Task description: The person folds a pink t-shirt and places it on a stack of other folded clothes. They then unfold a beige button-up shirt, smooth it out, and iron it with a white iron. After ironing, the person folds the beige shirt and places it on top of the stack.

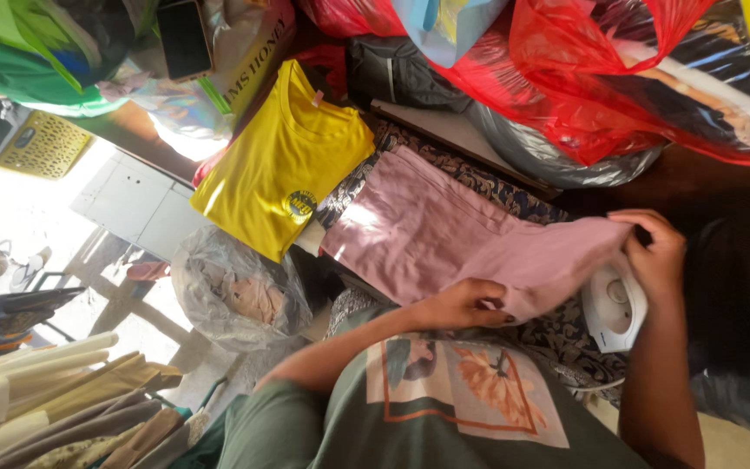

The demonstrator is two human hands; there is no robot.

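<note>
Fingers [479, 306] of both hands pinch pink cloth [444, 234], L near edge, R far corner.

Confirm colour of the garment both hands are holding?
Dusty pink garment, plain, no pattern; head view.

Garment [444, 234] is spread on the patterned cloth [488, 187] at the centre. It is gripped at 6 o'clock by the left hand [466, 304] and at 3 o'clock by the right hand [653, 252]. An iron [614, 308] is set beneath its 4 o'clock edge. A folded shirt [284, 165] is laid at 9 o'clock, bags [583, 78] are piled at 12 to 2 o'clock, and a wrapped bundle [236, 291] is placed at 8 o'clock.
</note>
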